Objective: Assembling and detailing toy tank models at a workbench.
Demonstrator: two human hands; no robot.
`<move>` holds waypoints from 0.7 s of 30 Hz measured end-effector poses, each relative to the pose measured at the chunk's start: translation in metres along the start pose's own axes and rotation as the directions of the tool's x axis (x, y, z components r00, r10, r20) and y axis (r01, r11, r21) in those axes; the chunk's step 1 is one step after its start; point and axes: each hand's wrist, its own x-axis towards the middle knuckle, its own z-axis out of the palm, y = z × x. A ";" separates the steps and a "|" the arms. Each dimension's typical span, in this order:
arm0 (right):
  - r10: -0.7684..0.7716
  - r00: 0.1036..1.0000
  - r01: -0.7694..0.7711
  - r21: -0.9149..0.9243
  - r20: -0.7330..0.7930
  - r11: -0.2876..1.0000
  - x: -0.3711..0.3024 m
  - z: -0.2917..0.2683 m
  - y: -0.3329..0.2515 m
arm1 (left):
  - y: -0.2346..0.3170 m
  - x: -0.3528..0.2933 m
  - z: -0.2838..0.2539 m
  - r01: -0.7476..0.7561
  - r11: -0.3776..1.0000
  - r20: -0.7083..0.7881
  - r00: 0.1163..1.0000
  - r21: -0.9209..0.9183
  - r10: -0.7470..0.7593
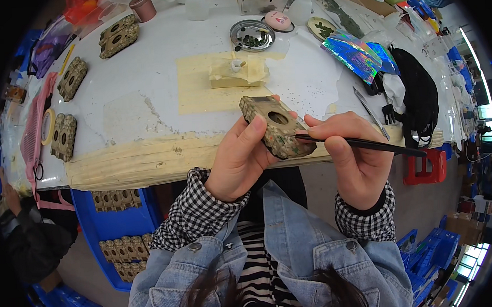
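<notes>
My left hand [240, 154] grips a camouflage-patterned model tank hull [262, 113] at its side, tilted above the table's front edge. A round hole shows in the hull's upper face. My right hand [358, 154] pinches black tweezers [366, 144], whose tip meets the near end of the hull. Whether the tips hold anything is too small to tell. Just beyond the hull stands a small tape-covered block [226, 77] with a little white cup [235, 65] on top. Farther back, a round metal dish [240, 37] holds small dark green pieces.
More camouflage hulls [64, 137] lie at the table's left. A blue tray [98, 220] below holds several others. Metal tweezers [369, 109], shiny holographic pouches [351, 55] and a black bag [416, 85] lie right. A red stool [429, 166] stands beneath. Another person's arm [18, 215] shows far left.
</notes>
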 end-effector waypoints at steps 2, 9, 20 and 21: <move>-0.003 1.000 0.003 -0.008 0.000 1.000 0.000 0.000 0.000 | 0.000 0.000 0.000 0.004 1.000 -0.002 1.000 0.000 -0.004; -0.026 1.000 0.026 -0.019 0.004 0.999 0.000 0.001 0.000 | 0.001 0.000 0.000 -0.001 1.000 0.002 1.000 0.004 0.001; -0.056 0.998 0.056 -0.044 0.004 0.997 0.000 0.000 0.001 | 0.000 0.001 0.000 -0.008 1.000 0.007 1.000 0.006 0.008; -0.057 0.998 0.057 -0.044 0.003 0.997 0.000 0.000 0.001 | 0.000 0.000 0.000 -0.008 1.000 0.007 1.000 0.010 0.008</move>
